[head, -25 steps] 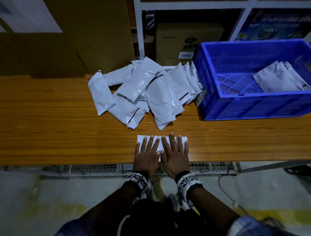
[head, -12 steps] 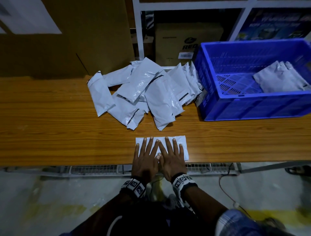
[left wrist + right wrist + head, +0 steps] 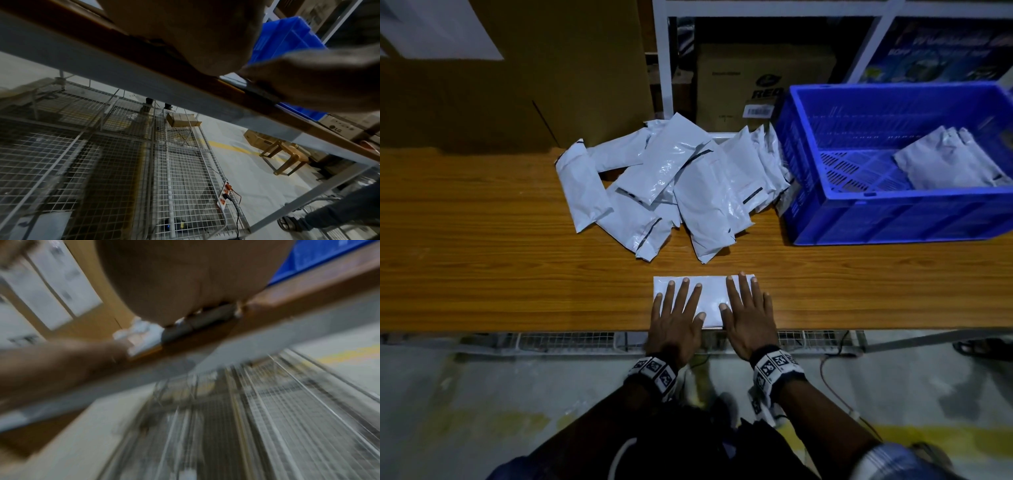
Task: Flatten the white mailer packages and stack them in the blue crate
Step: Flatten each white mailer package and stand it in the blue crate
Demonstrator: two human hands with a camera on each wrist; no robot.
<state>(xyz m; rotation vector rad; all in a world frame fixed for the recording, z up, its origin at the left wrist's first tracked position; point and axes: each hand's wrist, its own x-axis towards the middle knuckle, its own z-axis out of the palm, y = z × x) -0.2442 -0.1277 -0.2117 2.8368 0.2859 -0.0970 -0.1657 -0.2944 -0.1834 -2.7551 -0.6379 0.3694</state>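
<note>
Left hand point(image 3: 676, 317) & right hand point(image 3: 748, 313) lay palm-down, fingers straight and spread, pressing one white mailer point(image 3: 710, 299) flat at the table point(image 3: 482, 257) near edge. Risk: the mailer (slick plastic, edge-hugging) could slide off under uneven pressure. Unflattened pile point(image 3: 674, 192) sat beyond; blue crate point(image 3: 893, 219) w/ stacked mailers point(image 3: 948, 164) far right.
</note>
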